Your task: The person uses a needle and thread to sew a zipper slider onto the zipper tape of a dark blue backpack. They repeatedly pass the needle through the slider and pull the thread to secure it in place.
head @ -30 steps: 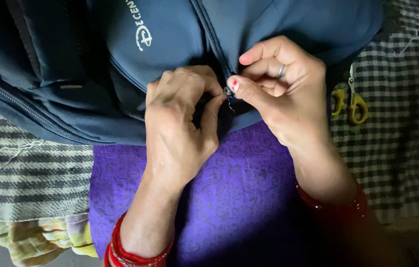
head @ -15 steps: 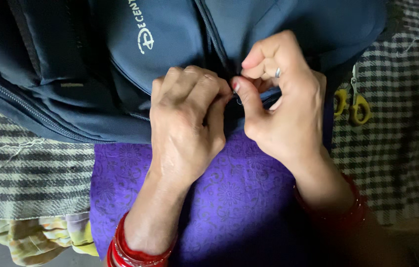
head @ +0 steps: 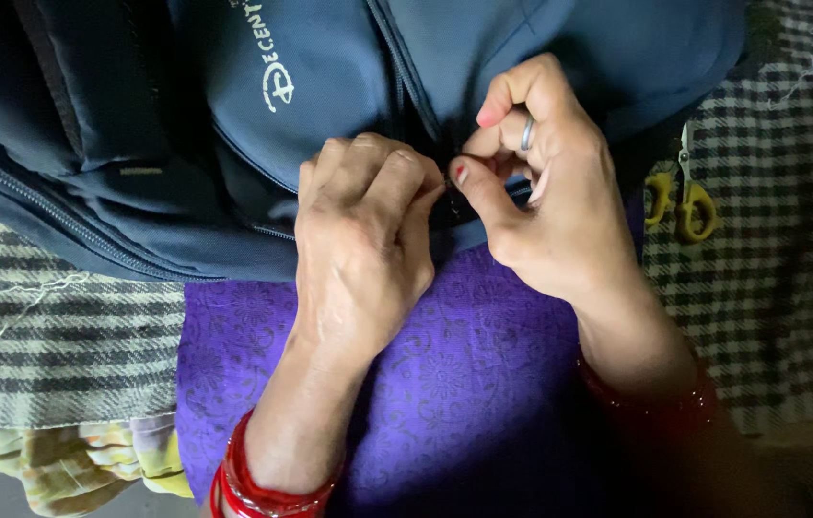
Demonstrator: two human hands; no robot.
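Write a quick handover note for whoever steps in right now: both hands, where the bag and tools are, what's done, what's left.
Left hand: fingers curled, pressing the dark blue fabric backpack at its zip line.
Right hand: thumb and forefinger pinched at the same spot; what they grip is too small to tell.
The backpack lies across the purple patterned cloth.
Yellow-handled scissors lie on the checked cloth, right of the hands.
Done: not visible. Left: the work at the zip.

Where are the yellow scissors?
In the head view, the yellow-handled scissors lie on the checked cloth at the right, just beyond the right hand.
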